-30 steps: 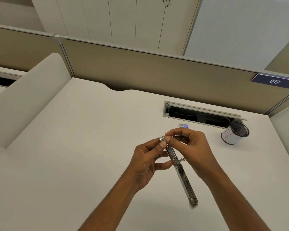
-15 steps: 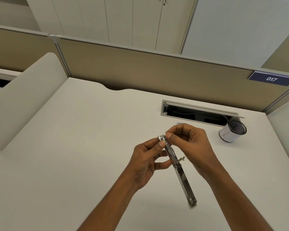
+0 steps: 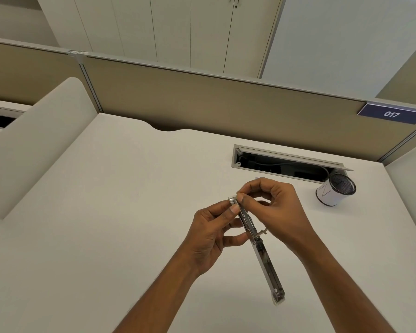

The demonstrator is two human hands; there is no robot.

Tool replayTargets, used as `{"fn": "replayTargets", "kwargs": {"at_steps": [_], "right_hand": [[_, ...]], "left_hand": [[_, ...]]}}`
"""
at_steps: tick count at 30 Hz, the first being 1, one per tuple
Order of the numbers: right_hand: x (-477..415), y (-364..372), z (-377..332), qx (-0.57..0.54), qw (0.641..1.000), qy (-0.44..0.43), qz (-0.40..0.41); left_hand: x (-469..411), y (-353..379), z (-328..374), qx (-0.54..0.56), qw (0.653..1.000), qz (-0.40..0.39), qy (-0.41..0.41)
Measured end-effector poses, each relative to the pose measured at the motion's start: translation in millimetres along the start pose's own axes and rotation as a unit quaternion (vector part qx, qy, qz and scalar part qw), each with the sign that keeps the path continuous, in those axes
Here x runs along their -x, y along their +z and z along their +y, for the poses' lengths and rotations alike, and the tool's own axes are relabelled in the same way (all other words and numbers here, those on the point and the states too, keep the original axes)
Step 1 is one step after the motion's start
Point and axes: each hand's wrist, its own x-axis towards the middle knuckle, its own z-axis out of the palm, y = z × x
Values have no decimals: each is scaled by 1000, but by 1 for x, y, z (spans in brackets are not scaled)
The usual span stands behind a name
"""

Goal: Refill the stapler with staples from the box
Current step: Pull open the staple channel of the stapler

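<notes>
A long metal stapler (image 3: 264, 255), swung fully open, hangs above the white desk (image 3: 106, 212). My left hand (image 3: 211, 231) pinches its upper half between thumb and fingers. My right hand (image 3: 271, 207) pinches at the top end of the stapler's channel with thumb and forefinger; whether staples are between those fingertips is too small to tell. The lower half points down toward me, free of both hands. The staple box is almost wholly hidden behind my right hand; only a sliver (image 3: 257, 178) shows.
A white mesh-topped pen cup (image 3: 335, 192) stands at the right rear of the desk beside an open cable tray (image 3: 286, 162). A beige partition (image 3: 202, 104) with a blue "017" plate (image 3: 392, 114) closes the back. Side panels rise on both sides.
My right hand's fingertips have slid down onto the stapler's top end. The view has shifted, so the staple box that showed behind my hand is now nearly hidden.
</notes>
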Motion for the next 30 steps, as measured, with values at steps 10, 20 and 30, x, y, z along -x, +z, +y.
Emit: {"fn": "replayTargets", "kwargs": {"at_steps": [10, 20, 30], "right_hand": [[-2, 0, 4, -4, 1000, 18, -24], [1, -2, 10, -128, 988, 71, -48], [2, -10, 10, -5, 997, -80, -22]], "left_hand": [[0, -2, -1, -3, 1000, -4, 4], [-2, -2, -1, -4, 1000, -12, -1], [-7, -2, 1, 2, 1000, -17, -1]]}}
